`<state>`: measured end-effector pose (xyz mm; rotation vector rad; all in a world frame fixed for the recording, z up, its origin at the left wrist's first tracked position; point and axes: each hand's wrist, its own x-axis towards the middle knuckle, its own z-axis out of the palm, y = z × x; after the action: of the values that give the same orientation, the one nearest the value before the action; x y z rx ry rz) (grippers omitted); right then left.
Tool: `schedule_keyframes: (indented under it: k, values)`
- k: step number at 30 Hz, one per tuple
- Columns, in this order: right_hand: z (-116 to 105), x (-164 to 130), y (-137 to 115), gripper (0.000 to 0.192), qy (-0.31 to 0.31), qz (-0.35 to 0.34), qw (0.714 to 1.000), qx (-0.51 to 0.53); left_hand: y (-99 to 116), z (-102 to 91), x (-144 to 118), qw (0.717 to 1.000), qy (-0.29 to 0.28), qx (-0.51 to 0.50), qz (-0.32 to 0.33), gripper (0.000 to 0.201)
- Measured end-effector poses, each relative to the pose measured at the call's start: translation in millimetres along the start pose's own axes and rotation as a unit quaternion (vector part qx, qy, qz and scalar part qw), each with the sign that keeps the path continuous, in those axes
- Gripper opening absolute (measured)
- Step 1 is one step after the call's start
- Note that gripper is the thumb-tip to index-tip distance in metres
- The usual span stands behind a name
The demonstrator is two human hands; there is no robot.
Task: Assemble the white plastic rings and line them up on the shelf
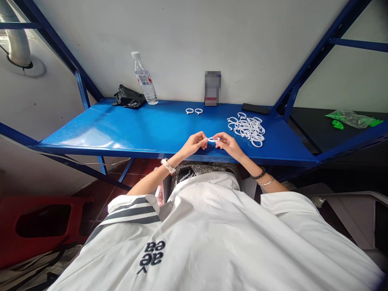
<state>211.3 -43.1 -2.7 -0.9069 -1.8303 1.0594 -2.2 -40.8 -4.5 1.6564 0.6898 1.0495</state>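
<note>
Between my two hands is a white plastic ring (214,140), held near the front edge of the blue table (136,129). My left hand (195,144) pinches its left side with thumb and forefinger. On the other side, the fingers of my right hand (228,144) are closed on the same ring. A loose pile of white plastic rings (248,128) with small tabs lies to the right of my right hand. Farther back, two more rings, a left one (189,111) and a right one (198,111), lie side by side.
A water bottle (145,81) stands at the back left beside a crumpled black plastic bag (129,97). A blurred-out box-like thing (212,89) leans at the wall. Behind the pile lies a black phone (255,108). Blue metal posts (81,89) flank the table.
</note>
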Motion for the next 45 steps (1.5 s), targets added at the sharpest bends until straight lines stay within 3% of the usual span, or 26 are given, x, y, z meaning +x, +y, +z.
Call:
schedule_keyframes:
  k: [13, 45]
  values:
    - [-1.0, -0.4, 0.9, 0.051, -0.043, -0.001, 0.999, -0.014, 0.9, -0.6, -0.3, 0.999, 0.013, 0.035, 0.0, 0.05]
    - [1.2, -1.2, 1.7, 0.049, -0.064, -0.015, 0.997, -0.032, 0.0, -0.5, -0.4, 0.999, 0.017, 0.037, -0.004, 0.048]
